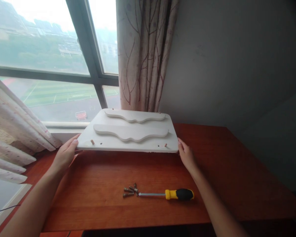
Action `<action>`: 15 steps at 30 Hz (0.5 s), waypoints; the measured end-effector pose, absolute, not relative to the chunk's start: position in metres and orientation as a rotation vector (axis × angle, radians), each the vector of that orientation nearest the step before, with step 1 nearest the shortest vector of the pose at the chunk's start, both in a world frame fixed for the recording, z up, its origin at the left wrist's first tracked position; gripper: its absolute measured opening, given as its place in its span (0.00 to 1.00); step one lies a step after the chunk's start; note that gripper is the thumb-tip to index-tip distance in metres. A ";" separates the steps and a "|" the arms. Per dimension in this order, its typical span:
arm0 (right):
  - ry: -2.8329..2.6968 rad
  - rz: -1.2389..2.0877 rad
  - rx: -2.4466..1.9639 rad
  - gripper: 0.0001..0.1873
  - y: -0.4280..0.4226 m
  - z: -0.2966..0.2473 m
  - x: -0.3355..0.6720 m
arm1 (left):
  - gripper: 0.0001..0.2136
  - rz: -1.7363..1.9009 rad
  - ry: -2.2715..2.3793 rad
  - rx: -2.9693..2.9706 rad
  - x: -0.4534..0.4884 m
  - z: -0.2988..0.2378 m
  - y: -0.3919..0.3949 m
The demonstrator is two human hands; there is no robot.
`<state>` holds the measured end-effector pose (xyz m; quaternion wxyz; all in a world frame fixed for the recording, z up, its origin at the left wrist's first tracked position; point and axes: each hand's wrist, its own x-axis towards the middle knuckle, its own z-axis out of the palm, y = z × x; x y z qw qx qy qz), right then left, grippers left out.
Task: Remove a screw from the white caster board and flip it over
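A white board [135, 144] with rounded corners is held between my two hands over the table. Two wavy white strips stand on its face, a nearer strip [130, 133] and a farther strip [135, 116]. Small wooden dowels stick up close to its corners, such as the dowel [92, 142] at the near left, with dark holes beside the near ones. My left hand [67, 152] grips the board's near left corner, thumb on top. At the near right corner, my right hand [186, 153] closes on the edge. The fingers beneath are partly hidden.
A yellow and black screwdriver [179, 194] lies on the reddish wooden table [93, 200] in front of the board. Several metal screws [129, 190] are heaped at its tip. Behind are a window [96, 79] and a patterned curtain [145, 59]; another curtain [12, 121] hangs at left.
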<state>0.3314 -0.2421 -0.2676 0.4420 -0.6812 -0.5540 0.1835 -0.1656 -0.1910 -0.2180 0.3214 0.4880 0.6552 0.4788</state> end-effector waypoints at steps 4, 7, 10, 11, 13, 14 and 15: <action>-1.401 0.442 -1.682 0.31 -0.232 -0.266 0.319 | 0.30 1.298 1.671 1.149 -0.176 -0.220 -0.183; -1.415 0.441 -1.679 0.30 -0.227 -0.265 0.311 | 0.26 1.345 1.694 1.157 -0.184 -0.222 -0.176; -1.422 0.451 -1.687 0.31 -0.224 -0.265 0.306 | 0.22 1.374 1.707 1.165 -0.189 -0.224 -0.172; -1.423 0.457 -1.689 0.32 -0.224 -0.265 0.305 | 0.21 1.376 1.707 1.167 -0.190 -0.225 -0.171; -1.427 0.471 -1.692 0.32 -0.223 -0.265 0.303 | 0.19 1.375 1.708 1.168 -0.192 -0.225 -0.171; -1.429 0.477 -1.692 0.32 -0.223 -0.265 0.302 | 0.18 1.374 1.710 1.167 -0.192 -0.225 -0.171; -1.429 0.481 -1.692 0.32 -0.223 -0.265 0.302 | 0.17 1.372 1.709 1.165 -0.192 -0.225 -0.170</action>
